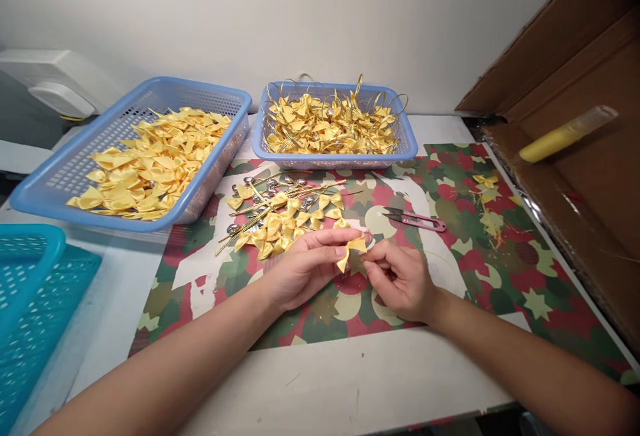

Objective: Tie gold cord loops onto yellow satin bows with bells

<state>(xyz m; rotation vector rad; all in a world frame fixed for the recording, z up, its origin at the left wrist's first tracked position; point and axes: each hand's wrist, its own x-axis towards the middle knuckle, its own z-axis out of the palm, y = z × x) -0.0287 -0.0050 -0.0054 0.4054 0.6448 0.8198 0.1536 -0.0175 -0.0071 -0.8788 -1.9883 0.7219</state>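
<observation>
My left hand (315,259) pinches a yellow ribbon bow (351,252) between thumb and fingers, above the patterned paper. Close beside it on the right, my right hand (399,277) is closed, thumb against curled forefinger, at the bow's edge; whatever lies between those fingertips is too small to make out. Just beyond my left hand is a loose pile of yellow bows (280,226), mixed with gold cords (245,228) and small silver bells (271,184). Pink-handled thread snips (417,219) lie on the paper beyond my right hand.
Two blue baskets stand behind: the left basket (135,225) holds yellow bows, the back basket (335,157) bows with looped gold cord. A teal basket (45,276) is at the left edge. Yellow scraps (493,223) lie right, near a cardboard box (560,89) with a yellow tube (565,135).
</observation>
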